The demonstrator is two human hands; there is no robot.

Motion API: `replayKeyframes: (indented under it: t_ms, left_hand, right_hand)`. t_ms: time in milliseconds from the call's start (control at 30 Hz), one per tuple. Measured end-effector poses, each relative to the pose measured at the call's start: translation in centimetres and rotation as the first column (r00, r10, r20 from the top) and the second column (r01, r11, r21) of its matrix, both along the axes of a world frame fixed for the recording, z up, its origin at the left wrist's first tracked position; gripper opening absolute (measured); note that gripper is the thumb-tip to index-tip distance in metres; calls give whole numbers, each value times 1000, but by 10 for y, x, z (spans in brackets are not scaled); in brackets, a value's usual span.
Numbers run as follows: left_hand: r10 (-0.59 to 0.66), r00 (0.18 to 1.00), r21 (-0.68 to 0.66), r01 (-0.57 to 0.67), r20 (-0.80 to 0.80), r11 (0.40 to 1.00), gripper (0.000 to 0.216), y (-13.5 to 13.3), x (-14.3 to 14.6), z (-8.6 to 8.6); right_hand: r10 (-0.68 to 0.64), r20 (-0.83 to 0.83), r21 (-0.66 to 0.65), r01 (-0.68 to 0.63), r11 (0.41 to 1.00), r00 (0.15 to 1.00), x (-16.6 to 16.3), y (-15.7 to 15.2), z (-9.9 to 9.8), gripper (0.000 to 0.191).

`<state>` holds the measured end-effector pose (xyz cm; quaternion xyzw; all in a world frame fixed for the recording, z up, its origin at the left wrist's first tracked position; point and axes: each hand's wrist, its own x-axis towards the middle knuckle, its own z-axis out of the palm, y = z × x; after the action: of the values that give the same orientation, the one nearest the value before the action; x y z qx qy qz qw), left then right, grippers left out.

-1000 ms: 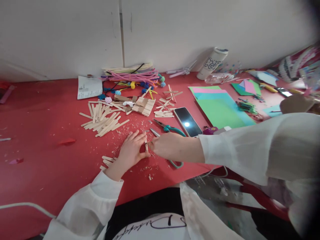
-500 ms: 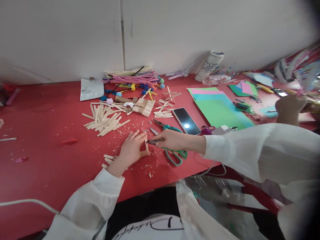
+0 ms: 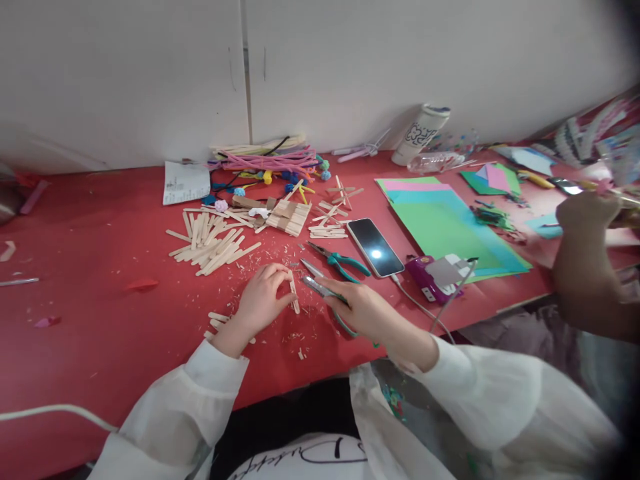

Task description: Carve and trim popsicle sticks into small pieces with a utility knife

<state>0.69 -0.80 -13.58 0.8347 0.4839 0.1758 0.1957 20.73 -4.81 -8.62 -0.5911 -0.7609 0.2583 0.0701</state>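
My left hand (image 3: 264,297) is closed, with fingertips and thumb pinching a short craft stick (image 3: 294,297) close to the red tabletop. My right hand (image 3: 367,310) grips a grey utility knife (image 3: 319,287), its tip just right of the stick and apart from it. Beneath that hand lie scissors (image 3: 311,268), partly covered, with teal handles showing. Teal-handled pliers (image 3: 343,261) rest just beyond. Wood shavings are strewn around both hands. A few cut sticks (image 3: 218,320) lie by my left wrist.
A heap of craft sticks (image 3: 213,243) lies to the left, with pipe cleaners (image 3: 273,160) behind. At right are a phone (image 3: 375,247) on a cable, a purple device (image 3: 430,277) and coloured paper (image 3: 435,220). Another person's hand (image 3: 587,213) is at far right.
My right hand has drawn the knife back from the stick, turning so its tip points up and left. More of the stick, the pliers and the purple device shows.
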Motion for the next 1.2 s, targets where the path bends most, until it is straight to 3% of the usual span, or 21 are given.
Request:
replayKeyframes:
  t_ms: [200,767,1067,1200]
  left_hand:
    - [-17,1000,12,17,1,1000,9,0,4,-1]
    - [30,997,82,-24,-74,996,15,6,11,-10]
    - [-39,995,100,48,-88,994,14,-1,17,-7]
    - [13,997,115,-3,-81,993,24,4,7,-3]
  right_hand:
    - [-87,-2,44,87,995,996,-10,-17,-20,43]
    - [11,344,23,-20,1000,939,-26,-19,-23,46]
    - [12,404,40,-31,999,915,-32,-16,-18,44]
    - [5,401,41,-23,999,916,-32,-16,-17,45]
